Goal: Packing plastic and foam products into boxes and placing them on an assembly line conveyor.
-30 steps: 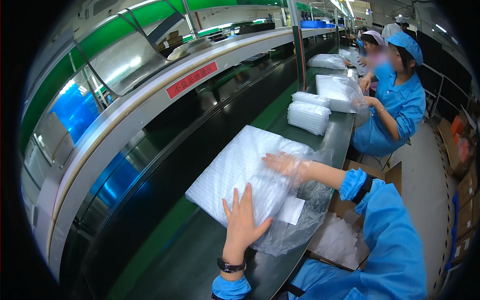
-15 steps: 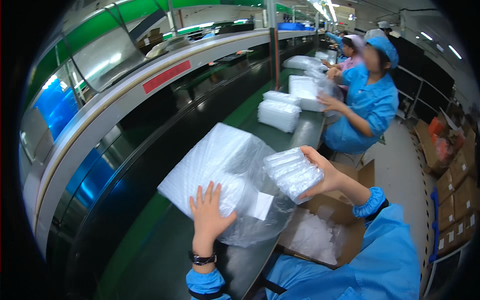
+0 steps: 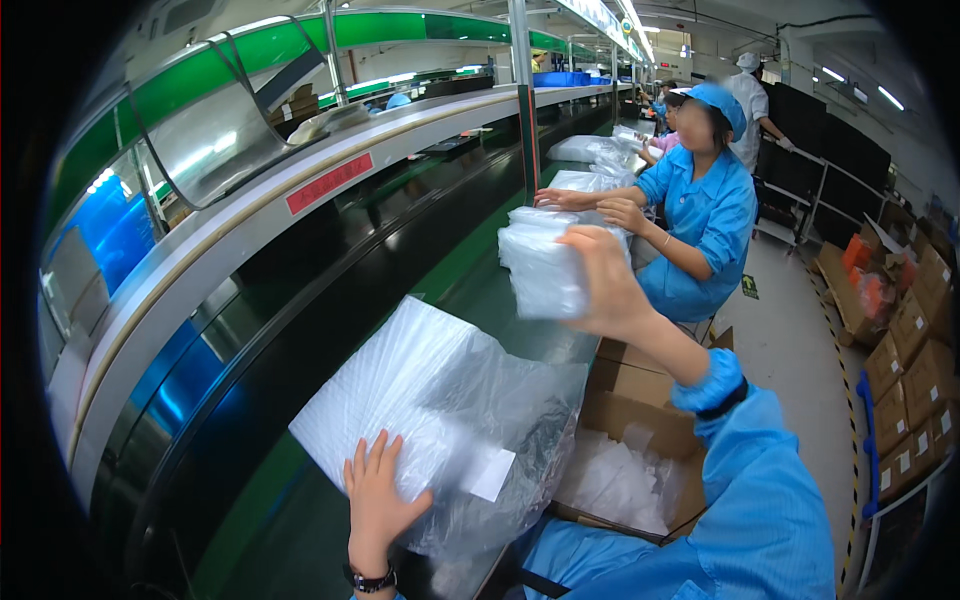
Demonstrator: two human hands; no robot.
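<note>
On the green belt in front of me lies a large clear plastic bag [image 3: 385, 375] filled with white, ridged wrapped packs. My left hand [image 3: 382, 500] rests flat on its near side with the fingers spread. A small white slip [image 3: 490, 473] lies in the bag's loose, see-through part. Farther up, my right hand [image 3: 615, 285] grips a white bundle wrapped in clear plastic [image 3: 545, 275] by its right side. Motion blurs the bundle's lower part. It overlaps other pale packs on the belt, so whether they touch cannot be made out.
Beside the belt, a cardboard box [image 3: 690, 465] holds crumpled clear plastic [image 3: 620, 485]. A co-worker in blue [image 3: 705, 190] sits farther along, arms reaching over the belt. A metal rail [image 3: 215, 230] runs along the left. Stacked cartons [image 3: 910, 380] stand at the right.
My right hand has moved away from me up the belt with the wrapped bundle. My left hand and the large bag sit slightly lower and left. The co-worker's arms now reach across the belt.
</note>
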